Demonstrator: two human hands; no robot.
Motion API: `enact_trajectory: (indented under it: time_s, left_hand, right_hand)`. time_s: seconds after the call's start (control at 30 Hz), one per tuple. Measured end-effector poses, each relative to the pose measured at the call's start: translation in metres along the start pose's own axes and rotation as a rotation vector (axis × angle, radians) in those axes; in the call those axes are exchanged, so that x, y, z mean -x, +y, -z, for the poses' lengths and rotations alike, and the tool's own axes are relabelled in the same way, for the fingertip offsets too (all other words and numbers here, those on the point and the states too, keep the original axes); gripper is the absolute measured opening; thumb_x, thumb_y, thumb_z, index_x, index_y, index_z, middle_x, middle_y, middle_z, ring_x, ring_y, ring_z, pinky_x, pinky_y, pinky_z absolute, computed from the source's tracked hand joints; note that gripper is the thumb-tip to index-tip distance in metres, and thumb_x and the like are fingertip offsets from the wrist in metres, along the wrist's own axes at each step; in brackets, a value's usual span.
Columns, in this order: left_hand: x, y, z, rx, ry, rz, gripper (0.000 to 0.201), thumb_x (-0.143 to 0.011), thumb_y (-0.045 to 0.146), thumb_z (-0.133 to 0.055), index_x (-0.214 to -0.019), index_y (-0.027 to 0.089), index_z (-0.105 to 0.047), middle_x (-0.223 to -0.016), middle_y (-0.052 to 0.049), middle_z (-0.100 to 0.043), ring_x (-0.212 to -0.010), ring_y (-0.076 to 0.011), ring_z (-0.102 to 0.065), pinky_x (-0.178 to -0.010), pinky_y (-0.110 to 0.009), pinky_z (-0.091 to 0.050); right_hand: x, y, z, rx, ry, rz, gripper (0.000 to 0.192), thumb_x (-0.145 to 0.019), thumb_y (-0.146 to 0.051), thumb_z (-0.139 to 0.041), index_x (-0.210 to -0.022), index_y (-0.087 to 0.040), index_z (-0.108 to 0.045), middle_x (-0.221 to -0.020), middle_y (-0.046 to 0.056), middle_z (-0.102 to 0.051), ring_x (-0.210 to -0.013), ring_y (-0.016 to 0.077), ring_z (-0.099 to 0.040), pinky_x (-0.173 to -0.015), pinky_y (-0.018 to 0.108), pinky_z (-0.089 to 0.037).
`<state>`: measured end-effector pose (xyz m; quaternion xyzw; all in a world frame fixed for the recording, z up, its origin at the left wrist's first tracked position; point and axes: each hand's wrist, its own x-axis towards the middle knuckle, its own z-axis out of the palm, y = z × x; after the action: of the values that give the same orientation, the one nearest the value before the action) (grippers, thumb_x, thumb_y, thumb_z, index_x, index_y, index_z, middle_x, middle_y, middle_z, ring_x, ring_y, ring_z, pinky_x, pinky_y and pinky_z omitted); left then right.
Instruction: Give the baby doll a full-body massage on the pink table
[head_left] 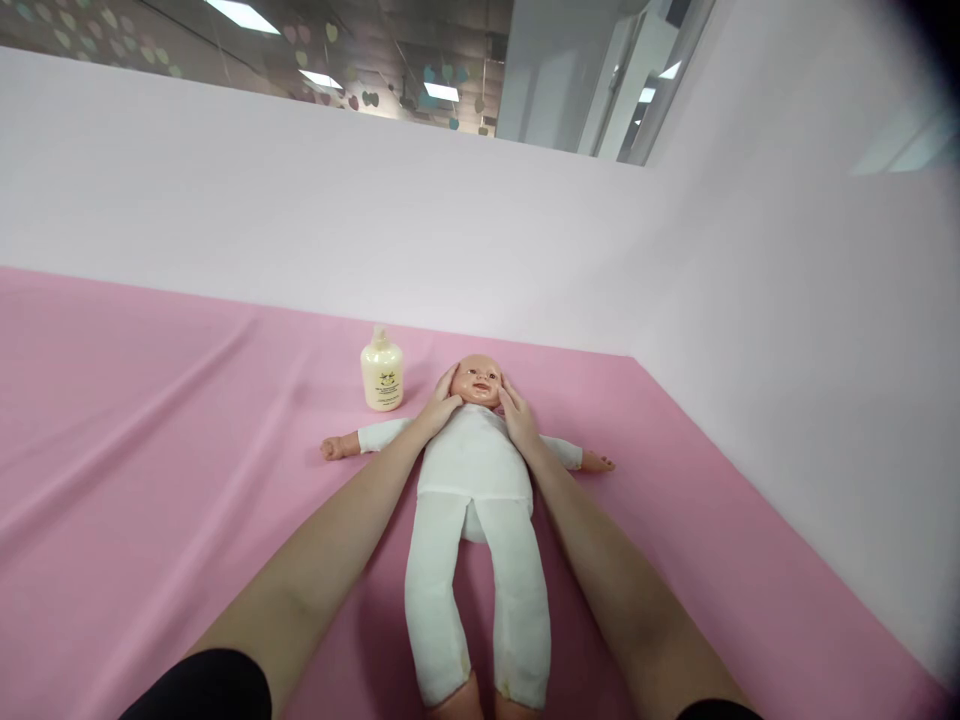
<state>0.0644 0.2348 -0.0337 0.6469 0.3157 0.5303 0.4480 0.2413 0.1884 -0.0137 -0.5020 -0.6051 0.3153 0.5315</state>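
A baby doll with a white cloth body lies on its back, arms spread wide and face up. Its bare head is between my two hands. My left hand cups the side of the head on the left, thumb near the chin. Against the opposite cheek rests my right hand, its fingers along the side of the face. Both hands are closed about the head; the fingertips are partly hidden behind it. My forearms pass over the doll's sleeves.
A pale yellow pump bottle with a dark label stands left of the doll's head. Pink sheeting with some creases covers the surface. White walls rise behind and on the right, with a window above the back one.
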Motion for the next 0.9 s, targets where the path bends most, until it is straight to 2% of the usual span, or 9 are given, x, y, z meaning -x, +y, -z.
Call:
enact_trajectory:
  time_s: [0.17,0.23,0.37,0.57,0.77,0.9]
  left_hand:
    - [0.004,0.005,-0.001,-0.043,-0.051,0.003,0.086,-0.069,0.022,-0.061,-0.145,0.020,-0.019,-0.151,-0.008,-0.021,-0.137,-0.0264,-0.022,-0.113,-0.040,-0.021]
    - [0.006,0.007,-0.002,-0.051,-0.047,0.023,0.090,-0.069,0.027,-0.065,-0.145,0.021,-0.017,-0.150,-0.009,-0.021,-0.136,-0.0274,-0.025,-0.112,-0.040,-0.024]
    - [0.007,0.008,-0.004,-0.060,-0.018,0.046,0.094,-0.068,0.031,-0.070,-0.145,0.024,-0.018,-0.150,-0.008,-0.021,-0.136,-0.0278,-0.025,-0.112,-0.039,-0.024]
    - [0.005,0.003,-0.001,-0.054,-0.041,0.013,0.088,-0.069,0.023,-0.062,-0.145,0.021,-0.018,-0.150,-0.008,-0.020,-0.137,-0.0257,-0.022,-0.113,-0.039,-0.021]
    - [0.002,0.005,-0.001,-0.072,-0.003,-0.003,0.081,-0.067,0.017,-0.054,-0.142,0.020,-0.025,-0.150,-0.006,-0.023,-0.138,-0.0252,-0.019,-0.115,-0.040,-0.014]
    - [0.000,0.003,-0.001,-0.051,0.008,0.034,0.082,-0.064,0.011,-0.048,-0.142,0.019,-0.026,-0.150,-0.005,-0.024,-0.138,-0.0224,-0.019,-0.116,-0.037,-0.013]
  right_hand:
    - [0.005,-0.006,0.000,0.040,-0.080,-0.064,0.090,-0.072,-0.048,-0.064,-0.145,-0.019,-0.020,-0.122,0.008,-0.059,-0.111,0.0220,-0.056,-0.097,0.035,-0.044]
    - [0.006,-0.007,0.000,0.057,-0.098,-0.067,0.096,-0.069,-0.046,-0.068,-0.145,-0.019,-0.017,-0.114,0.007,-0.063,-0.101,0.0211,-0.061,-0.091,0.035,-0.047]
    - [0.006,-0.005,0.001,0.068,-0.098,-0.078,0.093,-0.070,-0.041,-0.068,-0.145,-0.020,-0.018,-0.111,0.007,-0.064,-0.094,0.0201,-0.062,-0.089,0.037,-0.048]
    - [0.003,-0.001,0.001,0.011,-0.086,-0.050,0.082,-0.074,-0.035,-0.063,-0.144,-0.022,-0.023,-0.117,0.004,-0.062,-0.109,0.0212,-0.056,-0.100,0.039,-0.041]
    - [0.000,0.002,0.001,-0.034,-0.094,-0.034,0.076,-0.076,-0.031,-0.055,-0.144,-0.021,-0.023,-0.131,0.002,-0.053,-0.118,0.0202,-0.050,-0.103,0.035,-0.038]
    - [-0.002,0.007,0.001,-0.022,-0.109,-0.057,0.077,-0.074,-0.026,-0.051,-0.145,-0.020,-0.020,-0.120,0.003,-0.061,-0.102,0.0192,-0.059,-0.096,0.035,-0.044]
